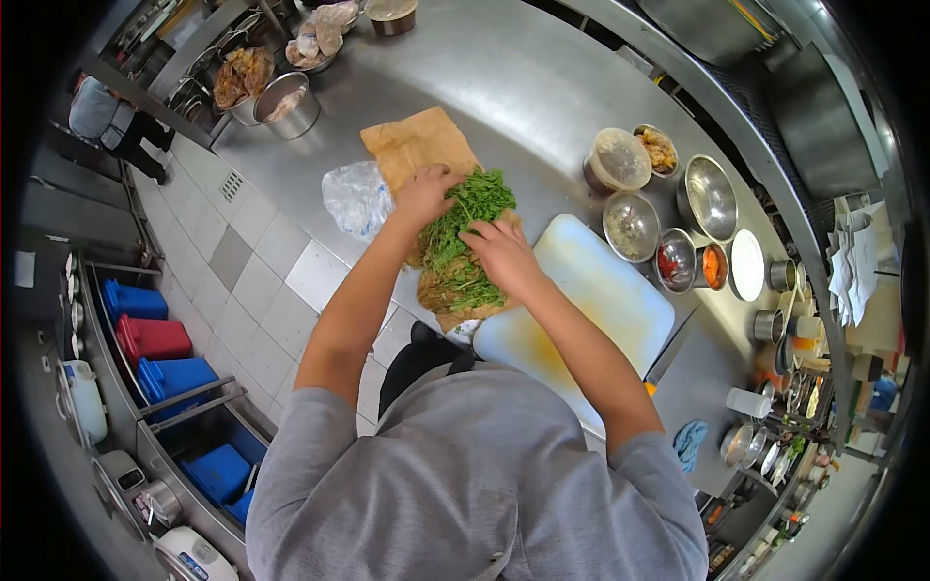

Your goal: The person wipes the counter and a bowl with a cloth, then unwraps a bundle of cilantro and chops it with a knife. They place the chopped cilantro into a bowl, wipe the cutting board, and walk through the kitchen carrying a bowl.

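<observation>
A large pile of leafy green herbs [481, 197] with pale, brownish root ends lies on brown paper [412, 145] at the counter's near edge. My left hand [426, 197] is closed on the herbs' left side, its fingers bent over the stems. Across from it, my right hand [504, 257] has its fingers curled into the right side of the pile; the fingertips are partly hidden among leaves. A crumpled clear plastic bag [356, 198] sits left of the paper. Right beside the herbs is a white cutting board [620, 300] with yellow stains.
Metal bowls [630, 226] and a lidded plastic tub [620, 158] stand right of the board. A knife with an orange handle [650, 388] lies at the board's right edge. Pots of meat [288, 105] stand at the far left; a person [102, 111] is beyond them.
</observation>
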The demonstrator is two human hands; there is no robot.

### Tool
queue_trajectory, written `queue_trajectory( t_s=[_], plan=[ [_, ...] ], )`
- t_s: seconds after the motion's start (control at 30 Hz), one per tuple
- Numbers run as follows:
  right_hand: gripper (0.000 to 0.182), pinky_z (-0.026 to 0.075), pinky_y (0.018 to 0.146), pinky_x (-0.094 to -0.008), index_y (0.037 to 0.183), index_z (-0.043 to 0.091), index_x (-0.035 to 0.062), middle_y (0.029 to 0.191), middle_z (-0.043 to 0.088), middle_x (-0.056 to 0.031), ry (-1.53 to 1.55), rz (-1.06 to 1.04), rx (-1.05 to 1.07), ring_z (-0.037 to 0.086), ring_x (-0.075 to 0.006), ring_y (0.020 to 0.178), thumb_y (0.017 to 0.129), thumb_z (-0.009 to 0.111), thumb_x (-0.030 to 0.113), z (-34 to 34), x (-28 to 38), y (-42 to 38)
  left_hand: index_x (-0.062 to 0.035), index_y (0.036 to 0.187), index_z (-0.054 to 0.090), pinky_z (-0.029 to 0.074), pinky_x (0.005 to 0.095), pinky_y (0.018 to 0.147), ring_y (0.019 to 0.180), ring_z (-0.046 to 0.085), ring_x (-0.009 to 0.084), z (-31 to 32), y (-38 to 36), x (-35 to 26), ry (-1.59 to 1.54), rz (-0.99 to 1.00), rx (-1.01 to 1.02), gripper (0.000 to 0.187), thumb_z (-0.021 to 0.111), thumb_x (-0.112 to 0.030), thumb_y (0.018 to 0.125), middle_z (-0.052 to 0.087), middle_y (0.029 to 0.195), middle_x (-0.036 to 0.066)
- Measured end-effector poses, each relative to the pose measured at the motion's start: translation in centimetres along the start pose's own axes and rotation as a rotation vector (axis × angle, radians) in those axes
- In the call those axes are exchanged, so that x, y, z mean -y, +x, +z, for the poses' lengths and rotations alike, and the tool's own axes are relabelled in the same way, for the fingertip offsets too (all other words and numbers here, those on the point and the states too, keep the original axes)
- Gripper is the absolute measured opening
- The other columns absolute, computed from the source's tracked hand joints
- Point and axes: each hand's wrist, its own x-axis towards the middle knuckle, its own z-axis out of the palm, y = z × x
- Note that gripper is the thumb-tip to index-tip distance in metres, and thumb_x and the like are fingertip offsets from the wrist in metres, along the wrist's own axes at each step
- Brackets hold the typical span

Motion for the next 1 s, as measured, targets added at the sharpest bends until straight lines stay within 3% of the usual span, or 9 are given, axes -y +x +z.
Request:
queue_trajectory(
  t_s=[0.07,0.17,0.37,0.57,0.67,0.77,0.87,0.97,1.0],
  plan=[
    [0.021,0.044,0.091,-0.0409,0.101,0.074,0.0151,0.103,0.065,-0.0042,-0.104,-0.066,-0.04,0.057,-0.0263,0.105,0.086,0.059,0.015,1.0,-0.4,1.2,-0.0205,0.116,0.068,0.046,0.0477,0.092,0.117,0.053,0.0297,1.6,-0.1,1.1,0.031,0.07,0.045,0.037,0.071,-0.016,0.079,0.061,0.12,0.006],
    [0.02,0.044,0.091,-0.0418,0.099,0.074,0.0146,0.105,0.065,-0.0063,-0.268,0.061,0.327,0.057,-0.0266,0.108,0.086,0.059,0.017,0.7,-1.4,0.8,-0.0187,0.112,0.07,0.043,0.0454,0.095,0.118,0.053,0.0282,2.3,0.2,2.1,0.106,-0.037,0.016,0.031,0.067,-0.013,0.082,0.06,0.121,0.004],
    [0.019,0.045,0.09,-0.0436,0.098,0.073,0.0152,0.106,0.063,-0.0051,-0.252,0.172,0.511,0.055,-0.028,0.109,0.079,0.069,0.019,-1.3,-2.3,-0.6,-0.0163,0.116,0.067,0.043,0.0463,0.095,0.118,0.052,0.0289,0.4,0.1,1.7,0.052,-0.079,-0.049,0.034,0.067,-0.013,0.082,0.059,0.123,0.006],
    [0.018,0.044,0.091,-0.045,0.096,0.074,0.0129,0.114,0.061,-0.0076,-0.09,-0.046,0.045,0.054,-0.0265,0.11,0.082,0.063,0.013,0.6,-1.7,1.5,-0.0177,0.126,0.06,0.043,0.0457,0.096,0.121,0.051,0.0297,-1.0,-0.8,-0.2,0.031,-0.036,0.06,0.051,0.075,-0.016,0.077,0.056,0.128,0.007],
    [0.017,0.044,0.091,-0.045,0.095,0.074,0.0124,0.113,0.061,-0.0063,-0.124,0.036,0.337,0.054,-0.0267,0.108,0.082,0.063,0.012,1.5,-2.9,1.3,-0.0178,0.125,0.061,0.043,0.0467,0.095,0.12,0.051,0.0298,0.0,-1.3,1.9,0.071,0.029,0.049,0.052,0.077,-0.016,0.075,0.056,0.128,0.007],
    [0.016,0.045,0.091,-0.0436,0.096,0.073,0.0124,0.107,0.061,-0.0035,-0.237,0.074,0.554,0.056,-0.0279,0.107,0.084,0.063,0.014,0.4,-2.4,0.6,-0.0185,0.123,0.061,0.042,0.0476,0.093,0.117,0.051,0.0295,0.9,-1.3,2.9,0.117,0.023,-0.116,0.054,0.079,-0.018,0.073,0.057,0.122,0.007],
    [0.019,0.045,0.09,-0.0457,0.097,0.073,0.0111,0.105,0.064,-0.005,-0.198,0.155,0.503,0.057,-0.0278,0.104,0.082,0.068,0.021,-0.6,-1.7,0.6,-0.0151,0.118,0.064,0.043,0.0446,0.094,0.117,0.05,0.032,-2.5,-1.8,0.2,0.003,-0.017,0.038,0.048,0.08,-0.017,0.072,0.056,0.119,0.009],
    [0.025,0.045,0.091,-0.046,0.102,0.072,0.0116,0.102,0.064,-0.0074,-0.026,0.0,0.217,0.058,-0.0282,0.105,0.082,0.069,0.025,-0.9,-1.5,1.2,-0.0135,0.11,0.067,0.043,0.0444,0.093,0.114,0.051,0.0311,-2.9,-2.7,-1.1,0.028,0.031,0.266,0.042,0.08,-0.016,0.07,0.056,0.115,0.009],
    [0.025,0.045,0.091,-0.0456,0.103,0.072,0.0116,0.102,0.064,-0.0073,-0.043,0.01,0.283,0.058,-0.0281,0.106,0.082,0.069,0.024,-0.5,-1.9,0.9,-0.0133,0.109,0.067,0.043,0.0442,0.093,0.113,0.051,0.0311,-2.5,-3.0,-0.8,0.04,0.02,0.233,0.041,0.08,-0.015,0.07,0.056,0.115,0.008]
  ],
)
